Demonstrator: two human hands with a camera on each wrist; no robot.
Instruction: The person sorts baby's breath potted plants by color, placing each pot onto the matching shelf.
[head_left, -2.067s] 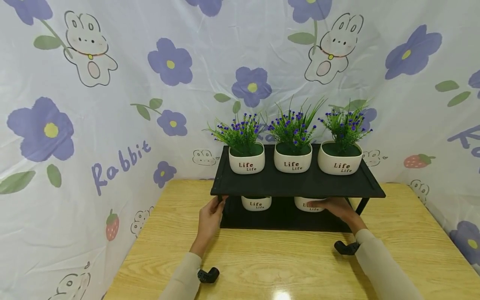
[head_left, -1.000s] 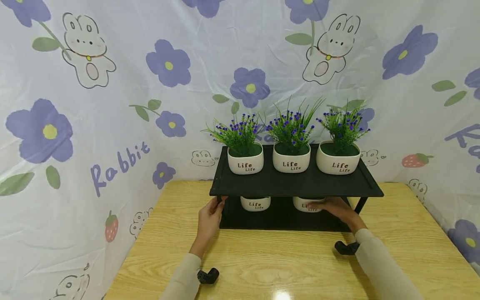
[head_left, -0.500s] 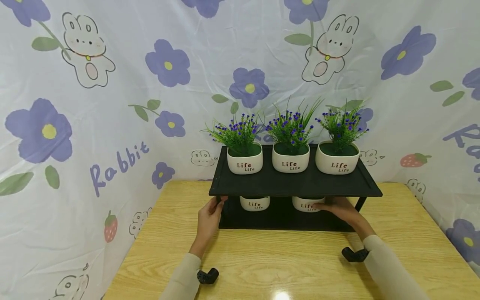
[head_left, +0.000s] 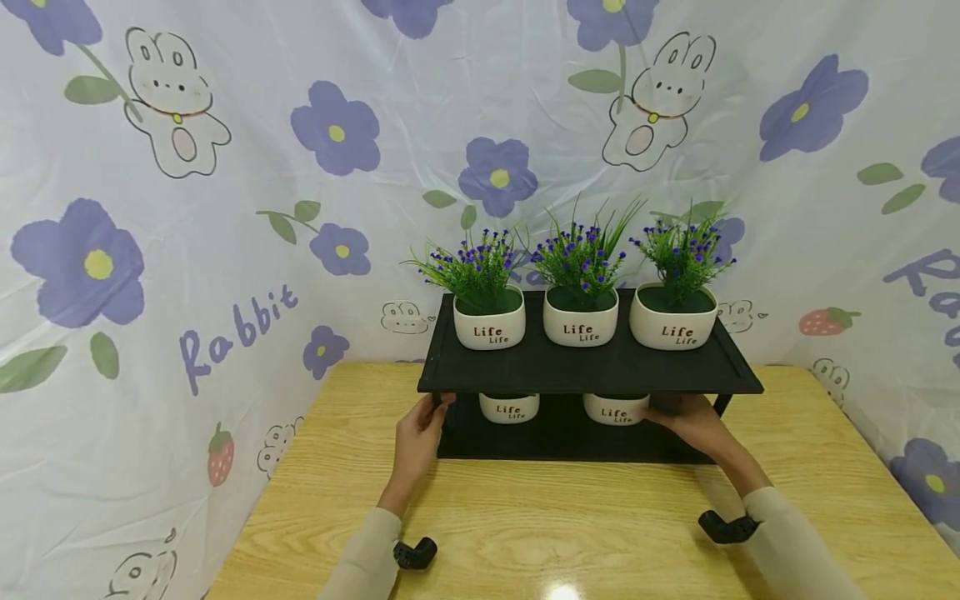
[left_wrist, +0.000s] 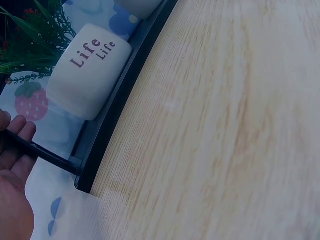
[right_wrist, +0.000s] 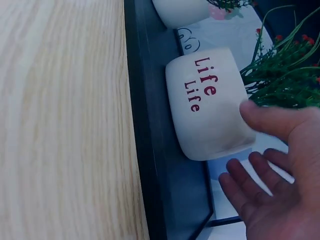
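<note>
A black two-tier shelf [head_left: 585, 372] stands on the wooden table. At its left end my left hand [head_left: 417, 435] grips the thin corner post [left_wrist: 52, 159], fingers round it in the left wrist view. My right hand [head_left: 693, 427] reaches between the tiers beside the right-hand potted plant [right_wrist: 205, 105], a white pot marked "Life". In the right wrist view its fingers are spread and stand off the pot; the thumb tip [right_wrist: 252, 114] overlaps the pot's edge, and contact cannot be told. Another potted plant [head_left: 508, 409] sits left on the lower tier; the upper tier hides its foliage.
Three potted plants with purple flowers line the upper tier: left [head_left: 490, 327], middle [head_left: 581, 325] and right [head_left: 673, 325]. A patterned cloth [head_left: 225, 167] hangs behind the table [head_left: 540, 517]. Black wrist cameras stick out at both sleeves, the left camera [head_left: 415, 553] and the right camera [head_left: 727, 527].
My right hand has loosened from the lower right pot and drawn to the right, its thumb leaving the pot's lettered front. The left hand keeps its hold on the post.
</note>
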